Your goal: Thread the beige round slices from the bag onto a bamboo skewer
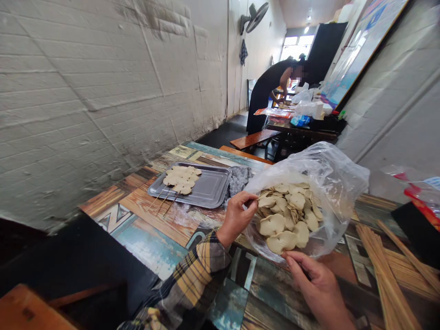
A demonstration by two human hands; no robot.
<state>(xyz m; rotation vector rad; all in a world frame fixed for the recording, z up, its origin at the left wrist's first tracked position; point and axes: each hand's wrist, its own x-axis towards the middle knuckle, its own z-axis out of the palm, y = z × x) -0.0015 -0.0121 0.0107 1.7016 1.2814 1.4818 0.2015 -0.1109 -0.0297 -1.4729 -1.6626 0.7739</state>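
Observation:
A clear plastic bag (343, 183) lies open on the table, full of thin, round, beige food slices (275, 224). My left hand (239, 217) is at the bag's left rim, thumb and forefinger pinched by the slices; what is between them is too small to make out. At the near edge of the pile, my right hand (318, 282) pinches its thumb and fingers against the lowest slice; I cannot tell whether it grips the slice or a stick. Left of the bag, a metal tray (215, 183) holds skewered slices (182, 178), their sticks sticking out over its near rim.
Bundled wooden skewers (381, 270) lie at the right on the patchwork-patterned table (144, 238). A red and clear package (422, 201) is beyond them. Farther back, a person (266, 91) bends over another table with plastic bags. A white wall (103, 82) runs along the left.

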